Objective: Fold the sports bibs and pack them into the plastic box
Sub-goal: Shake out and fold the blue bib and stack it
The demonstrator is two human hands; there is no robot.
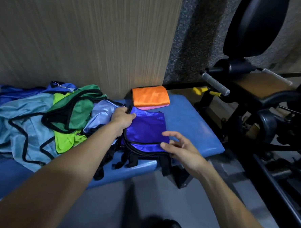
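A heap of unfolded bibs (40, 117) lies on the left of the blue bench (195, 120). My left hand (122, 117) grips the far left edge of the folded purple bib (145, 129) at bench centre. My right hand (181, 147) hovers released, fingers spread, over its near right corner. A folded orange bib (150, 95) lies behind, beside the wall.
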